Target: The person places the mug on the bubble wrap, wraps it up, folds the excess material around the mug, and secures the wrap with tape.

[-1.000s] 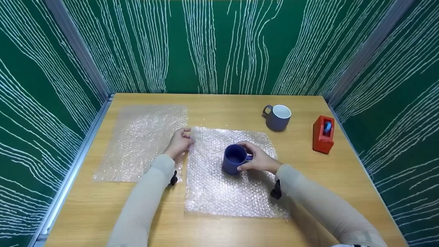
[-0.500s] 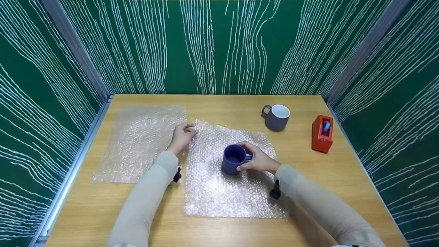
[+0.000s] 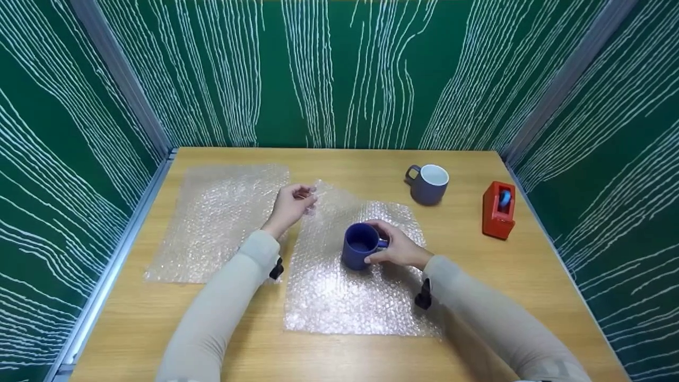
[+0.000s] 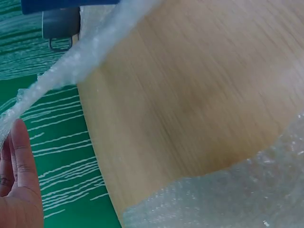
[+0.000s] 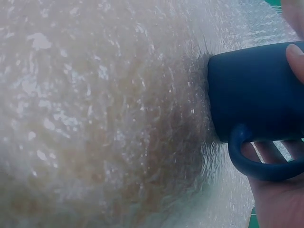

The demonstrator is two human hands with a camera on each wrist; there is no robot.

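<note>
A dark blue mug (image 3: pixel 356 257) stands upright on a sheet of bubble wrap (image 3: pixel 329 313) in the head view. My right hand (image 3: pixel 397 245) grips the mug from its handle side, thumb and fingers around its body. The right wrist view shows the mug's handle (image 5: pixel 266 171) below its body. My left hand (image 3: pixel 293 204) pinches the far left corner of the same sheet and holds it above the table. In the left wrist view the raised edge of the bubble wrap (image 4: pixel 90 52) runs up from the fingers (image 4: pixel 23 152).
A second bubble wrap sheet (image 3: pixel 212 223) lies flat at the left of the table (image 3: pixel 339 361). Toward the back right stands a grey mug (image 3: pixel 428 188) with a white inside. A red tape dispenser (image 3: pixel 497 217) sits near the right edge. Green walls (image 3: pixel 339 79) enclose the table.
My left hand has lifted the sheet's far left corner and carried it up and to the right, toward the blue mug. The right hand keeps its grip and the mug stays in place.
</note>
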